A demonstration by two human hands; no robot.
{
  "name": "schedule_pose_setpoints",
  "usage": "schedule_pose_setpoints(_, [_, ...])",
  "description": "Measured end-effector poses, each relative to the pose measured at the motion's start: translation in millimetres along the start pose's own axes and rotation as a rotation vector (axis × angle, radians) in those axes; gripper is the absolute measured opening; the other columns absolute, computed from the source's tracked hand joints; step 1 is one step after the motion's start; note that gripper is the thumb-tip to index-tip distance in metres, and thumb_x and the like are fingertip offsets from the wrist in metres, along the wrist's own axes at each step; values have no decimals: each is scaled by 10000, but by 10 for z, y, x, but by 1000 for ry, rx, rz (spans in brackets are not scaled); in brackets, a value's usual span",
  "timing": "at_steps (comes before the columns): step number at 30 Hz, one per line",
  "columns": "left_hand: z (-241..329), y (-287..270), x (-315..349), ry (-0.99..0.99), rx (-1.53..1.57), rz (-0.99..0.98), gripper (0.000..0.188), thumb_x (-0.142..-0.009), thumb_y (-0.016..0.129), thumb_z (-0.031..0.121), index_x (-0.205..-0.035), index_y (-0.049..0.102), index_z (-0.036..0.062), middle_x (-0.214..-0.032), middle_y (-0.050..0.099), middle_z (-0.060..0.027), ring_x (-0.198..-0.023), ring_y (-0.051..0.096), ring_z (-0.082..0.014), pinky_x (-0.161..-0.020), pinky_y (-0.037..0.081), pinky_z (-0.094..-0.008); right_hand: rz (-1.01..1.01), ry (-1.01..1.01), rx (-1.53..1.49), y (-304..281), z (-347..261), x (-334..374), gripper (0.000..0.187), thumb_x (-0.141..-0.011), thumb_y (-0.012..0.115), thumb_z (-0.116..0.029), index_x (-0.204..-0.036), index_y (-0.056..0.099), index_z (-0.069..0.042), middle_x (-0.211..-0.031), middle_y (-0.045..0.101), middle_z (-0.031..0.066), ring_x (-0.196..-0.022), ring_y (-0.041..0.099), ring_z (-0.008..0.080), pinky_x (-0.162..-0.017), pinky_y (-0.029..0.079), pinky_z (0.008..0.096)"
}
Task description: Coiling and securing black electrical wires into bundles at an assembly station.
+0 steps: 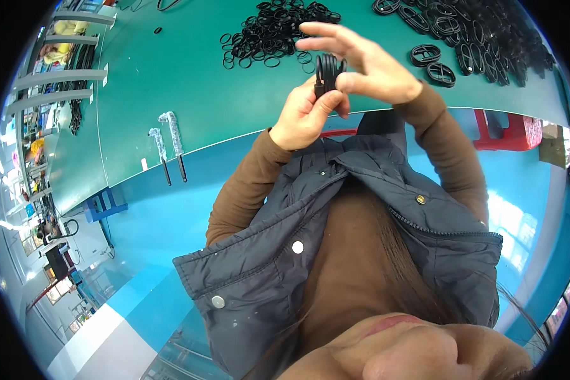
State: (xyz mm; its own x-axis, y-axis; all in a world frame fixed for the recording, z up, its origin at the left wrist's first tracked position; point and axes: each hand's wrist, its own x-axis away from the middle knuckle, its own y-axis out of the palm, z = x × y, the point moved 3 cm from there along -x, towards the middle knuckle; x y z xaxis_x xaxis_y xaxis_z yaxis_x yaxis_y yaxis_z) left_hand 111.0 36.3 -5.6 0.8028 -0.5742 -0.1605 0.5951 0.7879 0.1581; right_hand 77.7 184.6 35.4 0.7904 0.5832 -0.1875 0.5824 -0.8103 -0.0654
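Note:
A coiled black cable (330,71) is held upright above the near edge of the green table. My left hand (303,116) is closed around its lower part, thumb pressed against the coil. At its right side is my right hand (380,71), fingers stretched out and apart, with the thumb at the coil's edge. Just beyond the fingertips lies a loose pile of thin black bands (259,39). Whether a band is around the coil cannot be made out.
Many coiled black cables (446,25) lie at the far right of the green table (190,69). Two plastic-wrapped tools with dark handles (177,142) stick out over the near edge at left. A red stool (513,133) and a blue stool (104,204) stand below table height.

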Motion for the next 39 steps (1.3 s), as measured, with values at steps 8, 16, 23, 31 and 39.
schedule_pose_setpoints(8, [-7, 78, 42, 25, 36, 60, 123, -965, 475, 83, -972, 545, -18, -789, 594, -79, -690, 567, -155, -632, 493, -246, 3, 159, -185, 215, 41, -81, 528, -811, 626, -104, -1313, 478, -30, -1242, 584, 193, -902, 640, 200, -797, 524, 253])
schedule_pose_setpoints(16, [22, 66, 27, 26, 11, 85, 116, -961, 472, 63, -982, 552, -18, -784, 588, -78, -692, 560, -153, -614, 489, -247, 72, -7, -158, 254, 223, -102, 455, -838, 615, -115, -1269, 513, -14, -1178, 623, 197, -1149, 569, 264, -940, 475, 347])
schedule_pose_setpoints(23, [-46, -64, 23, 54, -70, 3, 163, -981, 443, 73, -1071, 531, -30, -862, 585, -100, -731, 555, -174, -635, 484, -261, 107, 28, -142, 254, 325, -119, 428, -870, 665, -255, -1216, 544, -35, -1152, 633, 160, -689, 600, 153, -431, 490, 231])
schedule_pose_setpoints(31, [-142, -120, 12, -36, -68, 11, 159, -980, 445, 77, -1060, 536, -26, -947, 567, -113, -733, 534, -170, -617, 468, -258, 21, 134, -113, 261, 368, -146, 430, -894, 593, -181, -1289, 496, -43, -1152, 642, 178, -1214, 517, 308, -989, 422, 399])
schedule_pose_setpoints(39, [-211, -368, 12, 15, 126, 88, 132, -976, 471, 95, -1004, 547, -9, -901, 557, -99, -721, 523, -161, -630, 464, -266, 242, 156, -110, -467, 451, -479, 422, -907, 587, -268, -1274, 537, -65, -1088, 656, 117, -926, 609, 162, -762, 483, 270])
